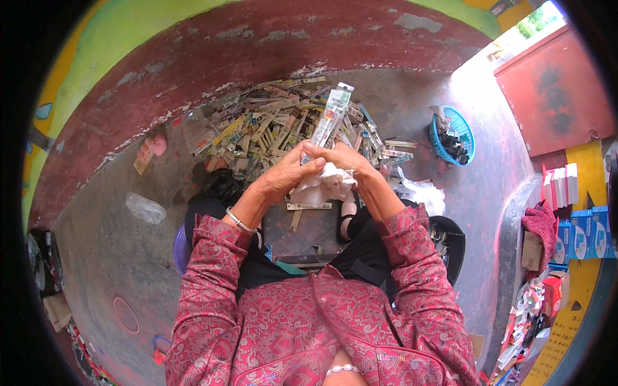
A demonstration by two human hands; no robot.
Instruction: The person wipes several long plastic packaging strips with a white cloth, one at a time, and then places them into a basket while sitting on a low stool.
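Both my hands meet in front of me, closed round the lower end of a long narrow packet (332,114). It is clear and silvery with a printed card inside, and its upper end tilts away from me to the right. My left hand (288,174) grips from the left, thumb across the front. My right hand (351,161) wraps the other side, its thumb laid over the packet. A crumpled white cloth or tissue (325,186) hangs just below both palms; which fingers hold it, I cannot tell. Beyond them spreads a heap of similar narrow packets (273,125).
A blue plastic basket (474,143) with dark scraps stands at the right. White plastic (421,195) lies beside my right knee, a clear bag (145,208) on the floor at left. A dark bucket (456,248) sits by my right thigh. The red wall (212,48) bounds the far side.
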